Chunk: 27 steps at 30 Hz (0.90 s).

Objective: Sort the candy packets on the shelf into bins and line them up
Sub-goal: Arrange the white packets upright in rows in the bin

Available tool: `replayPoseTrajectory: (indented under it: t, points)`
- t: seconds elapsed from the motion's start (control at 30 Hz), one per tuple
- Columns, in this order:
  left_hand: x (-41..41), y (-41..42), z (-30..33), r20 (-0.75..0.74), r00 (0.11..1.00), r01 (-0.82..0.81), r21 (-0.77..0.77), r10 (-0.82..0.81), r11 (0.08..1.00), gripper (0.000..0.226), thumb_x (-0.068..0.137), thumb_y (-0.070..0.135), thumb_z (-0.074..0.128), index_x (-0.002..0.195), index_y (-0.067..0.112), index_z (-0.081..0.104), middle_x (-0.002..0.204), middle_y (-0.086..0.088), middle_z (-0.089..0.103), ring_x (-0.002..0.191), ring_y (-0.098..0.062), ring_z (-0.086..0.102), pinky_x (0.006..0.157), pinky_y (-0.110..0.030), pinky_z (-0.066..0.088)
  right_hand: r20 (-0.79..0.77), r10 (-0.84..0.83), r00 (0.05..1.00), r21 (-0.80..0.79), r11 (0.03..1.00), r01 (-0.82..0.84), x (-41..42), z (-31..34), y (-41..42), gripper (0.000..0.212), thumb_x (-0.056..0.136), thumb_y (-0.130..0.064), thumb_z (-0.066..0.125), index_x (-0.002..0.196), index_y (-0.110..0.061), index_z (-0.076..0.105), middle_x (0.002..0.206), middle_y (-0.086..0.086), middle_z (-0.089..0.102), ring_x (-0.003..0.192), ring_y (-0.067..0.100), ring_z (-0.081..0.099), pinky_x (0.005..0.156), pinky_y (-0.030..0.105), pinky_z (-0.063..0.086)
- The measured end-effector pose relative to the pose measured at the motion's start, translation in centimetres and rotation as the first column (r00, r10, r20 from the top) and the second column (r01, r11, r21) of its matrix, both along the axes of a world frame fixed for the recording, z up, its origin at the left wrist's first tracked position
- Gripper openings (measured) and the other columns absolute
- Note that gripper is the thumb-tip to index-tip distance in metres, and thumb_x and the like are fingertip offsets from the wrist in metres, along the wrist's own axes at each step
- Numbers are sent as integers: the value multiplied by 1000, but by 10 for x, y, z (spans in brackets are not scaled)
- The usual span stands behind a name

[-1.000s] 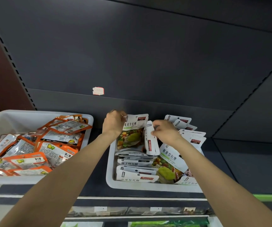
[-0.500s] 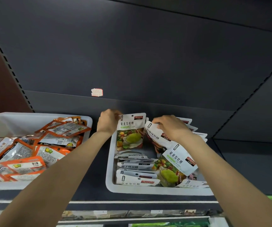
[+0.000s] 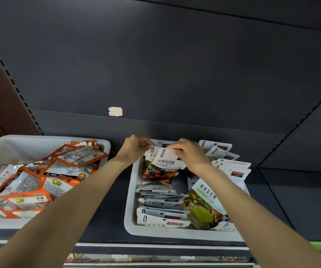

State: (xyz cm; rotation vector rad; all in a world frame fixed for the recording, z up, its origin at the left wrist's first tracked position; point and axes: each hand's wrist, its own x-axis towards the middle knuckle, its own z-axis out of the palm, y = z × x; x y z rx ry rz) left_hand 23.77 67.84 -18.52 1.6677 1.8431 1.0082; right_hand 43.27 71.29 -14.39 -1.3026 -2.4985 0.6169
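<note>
- Two white bins sit on the dark shelf [image 3: 105, 232]: one at the left edge of the frame, one lower centre-right, with a strip of bare shelf between them.
- Both hands meet at the far end of the right bin [image 3: 129, 207], in the middle of the frame.
- Left hand [image 3: 134, 147]: its fingers are curled onto the top edge of a white packet standing upright at the back of the bin, pinching it.
- Right hand [image 3: 189, 153]: its fingers pinch the top edge of the berry packet [image 3: 162, 167], a white pouch with a purple band and dark and red berries printed on its lower half. That pouch is tilted, leaning just in front of the upright packet, and both hands touch this little cluster.
- Below the hands, in the left half of the right bin, a row of white packets [image 3: 159, 206] stands on edge, one behind another, running to the near wall.
- In the right half a larger white and green packet [image 3: 207, 198] with fruit pictures lies slanted, partly under the right forearm.
- More white packets [image 3: 225, 161] fan out along the far right side of the bin, overlapping and leaning over its rim.
- The left bin [image 3: 5, 144] holds a loose heap of orange packets [image 3: 45, 180], lying flat and crossing each other at all angles.
- A small torn white sticker [image 3: 115, 111] with a red edge clings to the dark back panel above the bins.
</note>
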Motion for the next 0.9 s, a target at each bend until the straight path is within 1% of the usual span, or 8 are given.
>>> replayPoseTrajectory:
  t: [0.1, 0.2, 0.33, 0.43, 0.53, 0.67, 0.8, 0.9]
  points:
    - [-1, -3, -7, 0, 999, -34, -29, 34, 999, 24, 89, 0, 59, 111, 6, 67, 108, -7, 68, 94, -12, 63, 82, -10, 43, 40, -6, 999, 34, 999, 4, -17, -16, -4, 28, 96, -16, 53, 122, -19, 63, 122, 1, 62, 113, 21, 56, 90, 36, 47]
    - [-1, -9, -11, 1, 998, -59, -19, 59, 998, 32, 89, 4, 60, 121, 9, 62, 118, -6, 63, 106, -17, 60, 91, -21, 45, 93, -66, 993, 98, 994, 57, -22, -27, -3, 31, 95, -24, 54, 126, -21, 58, 129, 2, 56, 119, 21, 50, 91, 35, 45]
    - [-2, -24, -18, -26, 989, -145, 109, 149, 983, 15, 86, 2, 64, 97, 11, 65, 99, -2, 58, 88, -13, 59, 85, -28, 50, 90, -60, 994, 57, 997, 55, -14, -33, 1, 36, 95, -21, 53, 132, -21, 53, 134, 3, 47, 125, 21, 41, 95, 34, 43]
    - [-3, -38, -17, 20, 1000, 22, -31, -22, 999, 11, 80, 12, 74, 87, 16, 66, 91, 3, 62, 88, -12, 60, 78, -26, 49, 95, -87, 992, 78, 994, 79, -10, -37, 1, 36, 96, -15, 51, 132, -18, 55, 137, 3, 49, 126, 22, 45, 99, 34, 42]
    - [-4, -47, -12, -24, 977, 199, -238, -211, 951, 38, 77, 22, 78, 112, 21, 63, 109, 14, 54, 105, -2, 50, 83, -10, 37, 137, -104, 985, 117, 989, 88, -12, -39, 0, 34, 97, -14, 49, 130, -21, 58, 133, 5, 55, 120, 24, 52, 91, 33, 46]
    - [-10, -57, -17, -150, 897, 352, -328, -416, 877, 54, 73, 23, 80, 123, 18, 61, 132, 3, 52, 123, -12, 43, 102, -24, 32, 147, -98, 984, 107, 991, 83, -14, -39, -1, 38, 99, -8, 44, 133, -20, 54, 133, 10, 53, 120, 27, 51, 93, 34, 46]
    - [-14, -64, -17, -157, 892, 335, -402, -424, 852, 50, 77, 13, 74, 124, 23, 62, 147, 5, 38, 136, -12, 30, 107, -23, 21, 113, -138, 984, 89, 988, 129, -11, -40, -5, 37, 99, -6, 42, 133, -14, 54, 133, 11, 51, 120, 26, 51, 97, 32, 43]
    - [-14, -65, -14, -157, 872, 339, -489, -464, 803, 52, 79, 9, 71, 126, 27, 59, 146, 4, 39, 138, -13, 28, 108, -26, 21, -10, -208, 978, 36, 977, 209, -8, -42, -7, 28, 96, -9, 50, 121, -10, 62, 123, 10, 61, 111, 23, 57, 92, 28, 43]
